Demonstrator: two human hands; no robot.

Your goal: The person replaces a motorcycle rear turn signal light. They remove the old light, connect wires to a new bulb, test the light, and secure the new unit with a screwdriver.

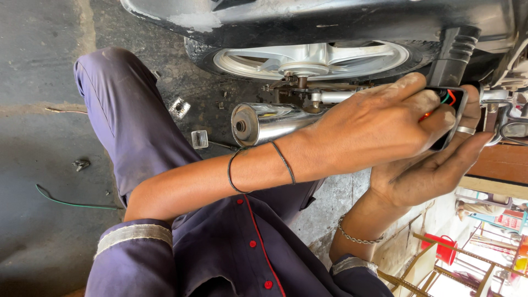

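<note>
My left hand (379,126) reaches across from the left, with two thin black bands on its wrist. Its fingers press on a small black part (452,113) that has red and green wires. My right hand (429,170) comes up from below, wearing a chain bracelet and a ring. It cups the same black part from underneath, palm towards me. Both hands hold the part next to the rear of a motorcycle, just beside a black shock absorber (455,55). My fingers hide most of the part.
A chrome exhaust muffler (269,122) lies under my left forearm, below the silver alloy rear wheel (313,60). Small metal pieces (180,107) and a clear square piece (199,138) lie on the concrete floor, with a green wire (71,203). A red bucket (443,247) stands far right.
</note>
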